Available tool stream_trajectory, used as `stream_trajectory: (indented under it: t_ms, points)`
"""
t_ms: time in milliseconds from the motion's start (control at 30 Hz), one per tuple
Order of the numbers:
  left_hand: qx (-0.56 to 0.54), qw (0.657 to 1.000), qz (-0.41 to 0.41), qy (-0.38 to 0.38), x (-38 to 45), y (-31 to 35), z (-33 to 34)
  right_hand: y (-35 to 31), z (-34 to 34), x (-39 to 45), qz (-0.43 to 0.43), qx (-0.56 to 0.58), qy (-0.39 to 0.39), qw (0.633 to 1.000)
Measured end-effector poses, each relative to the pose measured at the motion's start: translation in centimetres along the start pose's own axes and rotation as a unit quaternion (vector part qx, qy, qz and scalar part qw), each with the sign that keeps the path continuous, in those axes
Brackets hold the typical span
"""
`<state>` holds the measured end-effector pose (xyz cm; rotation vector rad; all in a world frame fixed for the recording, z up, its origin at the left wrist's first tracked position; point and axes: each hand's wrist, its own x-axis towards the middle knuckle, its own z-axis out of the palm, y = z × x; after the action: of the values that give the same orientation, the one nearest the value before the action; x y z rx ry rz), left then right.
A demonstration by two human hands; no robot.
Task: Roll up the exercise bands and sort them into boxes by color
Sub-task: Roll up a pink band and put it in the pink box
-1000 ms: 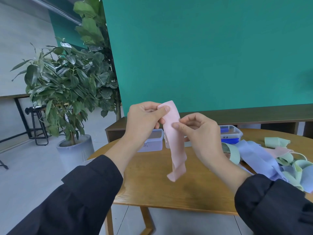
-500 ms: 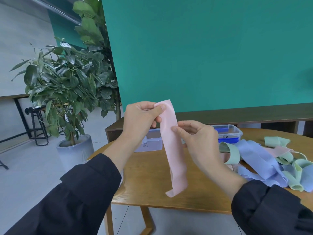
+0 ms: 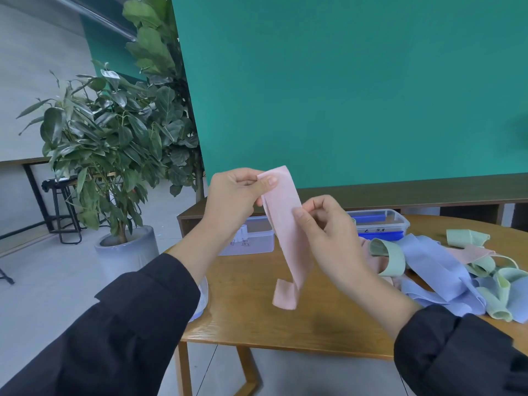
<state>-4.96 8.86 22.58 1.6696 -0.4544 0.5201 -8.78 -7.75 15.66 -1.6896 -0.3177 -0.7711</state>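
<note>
Pink band (image 3: 288, 235) pinched by both hands' fingers (image 3: 268, 181); blue rolls in right box (image 3: 380, 221).

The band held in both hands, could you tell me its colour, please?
Pale pink, head view.

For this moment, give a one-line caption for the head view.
Both hands, left hand and right hand, hold a pink band unrolled above the wooden table.

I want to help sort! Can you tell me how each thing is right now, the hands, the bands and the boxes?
left hand: pinches the pink band's top end
right hand: pinches the band lower down
pink band: unrolled, hanging, bottom end curled
band pile: loose, tangled on the table
left box: lid off
right box: lid off, something blue inside
</note>
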Motion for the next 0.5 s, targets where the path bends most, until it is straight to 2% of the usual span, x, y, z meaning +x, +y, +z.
stream_trajectory:
  t_ms: [133, 233, 500]
  points:
    - [0.017, 0.999, -0.007, -0.028, 0.4, -0.2, -0.2, 0.2, 0.0, -0.3, 0.025, -0.015, -0.078, 0.997]
    - [0.020, 0.999, -0.011, -0.043, 0.5, -0.5, -0.1, 0.0, -0.1, -0.7, 0.061, 0.032, -0.158, 0.985]
    - [0.023, 0.999, -0.016, -0.036, 0.6, -1.6, 0.1, 1.0, -0.4, -0.5, 0.103, 0.023, -0.225, 0.969]
